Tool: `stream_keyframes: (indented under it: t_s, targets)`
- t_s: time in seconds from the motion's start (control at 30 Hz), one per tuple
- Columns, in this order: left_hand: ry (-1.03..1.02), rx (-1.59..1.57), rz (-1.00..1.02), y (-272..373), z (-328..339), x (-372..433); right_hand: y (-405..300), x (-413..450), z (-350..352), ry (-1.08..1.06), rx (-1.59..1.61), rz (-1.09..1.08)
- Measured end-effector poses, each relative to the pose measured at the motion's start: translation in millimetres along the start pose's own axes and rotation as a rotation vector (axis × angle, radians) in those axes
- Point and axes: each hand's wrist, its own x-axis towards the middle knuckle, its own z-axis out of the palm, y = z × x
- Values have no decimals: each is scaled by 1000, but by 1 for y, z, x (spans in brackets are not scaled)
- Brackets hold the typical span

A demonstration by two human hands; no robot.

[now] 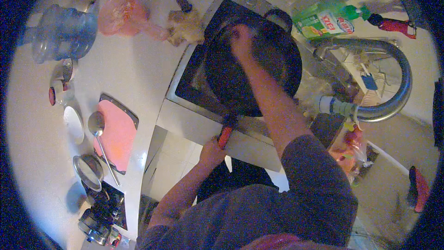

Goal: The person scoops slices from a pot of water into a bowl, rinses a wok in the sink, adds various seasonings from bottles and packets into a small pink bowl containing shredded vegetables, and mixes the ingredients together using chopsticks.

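Note:
A large dark wok sits in a black sink or stove recess with a metal rim; the dim picture does not settle which. My left hand grips the wok's red handle at the near side. Inside the wok, toward its far side, is my right hand, blurred, with the fingers bent down toward the inner surface. Whether it holds a cloth or scrubber cannot be made out. A dark loop handle stands at the wok's far edge.
Left, on the pale counter, are a pink cutting board, a metal ladle, a white bowl and a blue water jug. A red plastic bag lies farther back. To the right are a green detergent bottle and a curved metal pipe.

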Motion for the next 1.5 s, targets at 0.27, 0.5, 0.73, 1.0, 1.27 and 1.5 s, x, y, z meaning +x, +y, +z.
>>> stream_keyframes:
  t_s: [0.27, 0.5, 0.73, 1.0, 1.27, 1.5]
  targets:
    - [-39, 72, 164, -18, 6, 7, 83, -63, -116, 152, -461, 329]
    - [160, 117, 306, 2, -5, -6, 82, -148, -218, 4, -330, 276]
    - [-483, -429, -86, 114, -134, -96, 9, -135, -316, 707, 283, 443]
    - [-1000, -1113, -296, 96, -120, -96, 76, -63, -354, 578, 362, 276]
    - [-745, -741, -235, 115, -86, -98, 64, -1, -327, -105, -540, 337]
    - [-271, -45, 26, 107, -77, -95, 99, -18, -287, -218, -596, 269]
